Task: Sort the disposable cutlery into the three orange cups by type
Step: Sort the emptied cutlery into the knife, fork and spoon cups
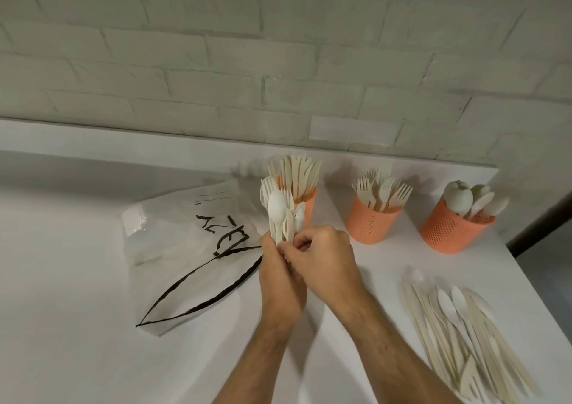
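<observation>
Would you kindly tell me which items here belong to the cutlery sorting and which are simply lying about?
Part of the job: left hand and right hand holding a mixed bunch; knife cup; fork cup; spoon cup; loose pile.

Lying about: plastic bag.

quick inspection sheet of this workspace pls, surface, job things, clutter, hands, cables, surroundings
surface: white table, set against the wall.
job's things: three orange cups in a row at the back: knife cup, partly behind the held bundle; fork cup; spoon cup. Loose cutlery pile lies flat at the right front.
clutter: clear plastic bag with black lettering and trim, lying left of the hands.
hands: left hand grips a mixed cutlery bundle upright; right hand pinches at the bundle's handles.
cables: nothing seen.
surroundings: white painted brick wall behind; a dark strip past the table's right edge, too little visible to identify.
</observation>
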`<state>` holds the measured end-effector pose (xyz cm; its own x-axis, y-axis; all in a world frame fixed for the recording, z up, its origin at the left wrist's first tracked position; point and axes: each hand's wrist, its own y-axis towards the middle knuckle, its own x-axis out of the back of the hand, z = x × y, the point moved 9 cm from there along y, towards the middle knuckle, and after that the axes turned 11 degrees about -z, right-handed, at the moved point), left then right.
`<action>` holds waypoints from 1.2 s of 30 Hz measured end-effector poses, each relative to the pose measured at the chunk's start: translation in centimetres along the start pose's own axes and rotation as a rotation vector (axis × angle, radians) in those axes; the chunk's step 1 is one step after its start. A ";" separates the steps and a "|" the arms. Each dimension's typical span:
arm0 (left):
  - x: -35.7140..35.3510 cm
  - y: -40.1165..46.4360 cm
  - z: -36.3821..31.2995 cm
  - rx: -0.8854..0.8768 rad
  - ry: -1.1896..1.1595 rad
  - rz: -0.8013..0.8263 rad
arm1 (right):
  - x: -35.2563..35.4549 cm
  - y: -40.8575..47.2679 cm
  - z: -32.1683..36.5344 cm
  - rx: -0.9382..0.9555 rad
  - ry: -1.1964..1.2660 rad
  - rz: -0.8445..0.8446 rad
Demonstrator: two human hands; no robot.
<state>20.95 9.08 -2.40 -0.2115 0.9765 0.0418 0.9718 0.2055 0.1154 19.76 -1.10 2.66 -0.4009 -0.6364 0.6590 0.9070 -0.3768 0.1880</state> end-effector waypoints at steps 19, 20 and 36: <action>0.0 -1.2 -0.7 0.332 -0.411 0.350 | 0.8 0.8 -1.6 -0.255 0.733 0.295; 0.3 -1.0 -0.4 0.384 -0.459 0.322 | 0.8 0.9 -1.5 -0.262 0.777 0.289; 2.7 -0.8 -0.3 0.541 -0.463 0.303 | 5.1 13.2 1.5 0.177 0.330 -0.360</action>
<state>19.59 11.50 -2.12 0.0210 0.8981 -0.4392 0.9210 -0.1884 -0.3411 29.92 -8.31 9.57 -0.6851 -0.6764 0.2705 0.7004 -0.5095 0.4998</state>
